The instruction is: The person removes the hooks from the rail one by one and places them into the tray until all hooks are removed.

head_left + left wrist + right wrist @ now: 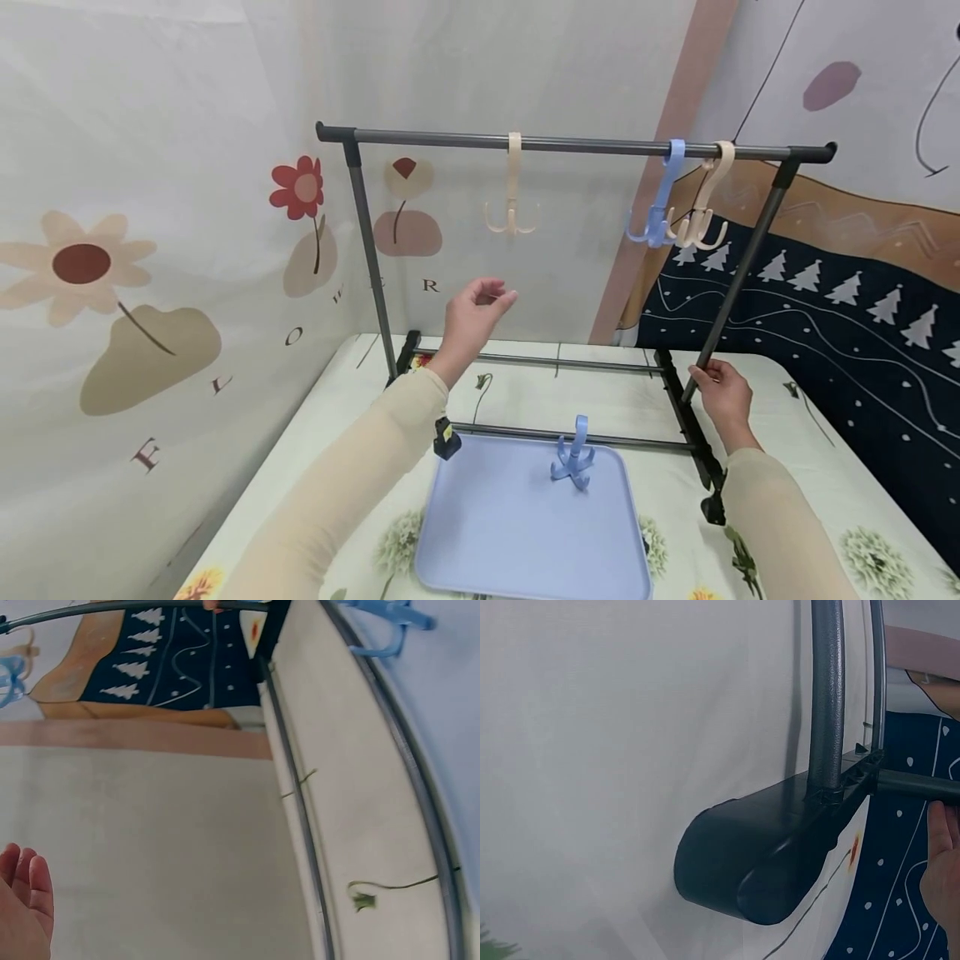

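Note:
My left hand (476,321) is raised in front of the rack, fingers loosely bent with nothing between them. Above it, a cream four-prong hook hanger (513,187) hangs from the top rail (585,146) of the dark grey metal garment rack. With my right hand (726,400) I grip the rack's right post (738,283) low down, near its black foot (686,425). A blue hook hanger (660,200) and another cream one (703,204) hang close together at the rail's right end. One more blue hook hanger (573,457) lies on the blue tray (517,533).
The tray lies in front of the rack's lower front bar (510,434), on a table with a flowered white cloth (360,517). Patterned fabric walls (187,208) stand at the left, back and right. The rack's left post (371,258) rises beyond my left forearm.

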`<state>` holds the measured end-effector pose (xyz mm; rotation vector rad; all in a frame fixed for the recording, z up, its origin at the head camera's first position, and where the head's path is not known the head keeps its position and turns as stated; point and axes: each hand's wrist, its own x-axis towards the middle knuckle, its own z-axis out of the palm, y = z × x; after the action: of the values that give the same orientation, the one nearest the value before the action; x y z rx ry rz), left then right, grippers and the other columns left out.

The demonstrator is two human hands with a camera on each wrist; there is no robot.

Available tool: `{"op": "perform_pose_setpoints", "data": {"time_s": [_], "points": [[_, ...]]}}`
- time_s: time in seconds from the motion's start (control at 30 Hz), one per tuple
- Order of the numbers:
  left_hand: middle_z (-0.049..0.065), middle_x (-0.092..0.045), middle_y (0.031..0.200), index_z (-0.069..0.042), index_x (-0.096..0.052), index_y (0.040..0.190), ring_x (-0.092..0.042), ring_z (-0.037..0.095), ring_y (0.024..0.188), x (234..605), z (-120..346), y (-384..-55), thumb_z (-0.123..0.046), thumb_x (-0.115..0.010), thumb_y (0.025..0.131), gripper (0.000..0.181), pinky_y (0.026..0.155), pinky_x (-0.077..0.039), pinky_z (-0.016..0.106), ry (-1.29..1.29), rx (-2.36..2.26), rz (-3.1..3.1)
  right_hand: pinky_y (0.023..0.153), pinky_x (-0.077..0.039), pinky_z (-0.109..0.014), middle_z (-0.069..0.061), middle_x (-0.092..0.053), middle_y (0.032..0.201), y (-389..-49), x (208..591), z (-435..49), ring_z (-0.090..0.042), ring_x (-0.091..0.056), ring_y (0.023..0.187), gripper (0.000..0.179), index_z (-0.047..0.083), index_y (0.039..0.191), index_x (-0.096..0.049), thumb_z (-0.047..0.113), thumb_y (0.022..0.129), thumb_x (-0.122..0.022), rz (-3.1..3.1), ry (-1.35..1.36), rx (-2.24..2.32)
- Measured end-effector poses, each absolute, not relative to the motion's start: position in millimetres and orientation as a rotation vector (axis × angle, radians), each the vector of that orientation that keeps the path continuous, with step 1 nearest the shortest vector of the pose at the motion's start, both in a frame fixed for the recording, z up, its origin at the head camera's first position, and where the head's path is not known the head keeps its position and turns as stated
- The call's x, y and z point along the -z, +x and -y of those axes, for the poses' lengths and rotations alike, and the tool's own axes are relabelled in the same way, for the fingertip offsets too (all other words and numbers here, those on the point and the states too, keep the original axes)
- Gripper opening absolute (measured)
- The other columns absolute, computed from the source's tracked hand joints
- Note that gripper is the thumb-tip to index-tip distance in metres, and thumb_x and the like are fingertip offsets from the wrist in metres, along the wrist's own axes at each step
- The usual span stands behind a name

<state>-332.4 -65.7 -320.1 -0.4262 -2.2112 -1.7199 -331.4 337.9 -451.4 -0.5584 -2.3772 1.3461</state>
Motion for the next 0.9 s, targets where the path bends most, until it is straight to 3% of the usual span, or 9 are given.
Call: {"op": "perform_pose_setpoints", "data": {"time_s": [0.43,0.9], "points": [[0.003,-0.068,0.111,-0.007,-0.065,0.119,-0.062,0.014,0.101,269.7,73.0,-336.4,-0.028,-0.071,0.093,0.034,0.085,-0.048,0.031,-0.368,1.644,2.01,0.084,-0.043,-0.041,-0.019,-0.06,0.124,-330.8,450.0,-336.7,-0.031,-0.055,0.108,0.041,0.001,0.128,-0.056,0.032,0.102,-0.055,2.372,-0.56,-1.348],[0.004,-0.066,0.108,-0.007,-0.064,0.121,-0.061,0.012,0.099,220.5,61.2,-338.8,-0.027,-0.07,0.094,0.034,0.082,-0.05,0.025,-0.352,1.636,1.933,0.085,-0.044,-0.044,-0.021,-0.06,0.126,-329.1,449.2,-334.7,-0.033,-0.056,0.109,0.042,0.0,0.129,-0.055,0.032,0.102,-0.055,2.377,-0.562,-1.344]]}}
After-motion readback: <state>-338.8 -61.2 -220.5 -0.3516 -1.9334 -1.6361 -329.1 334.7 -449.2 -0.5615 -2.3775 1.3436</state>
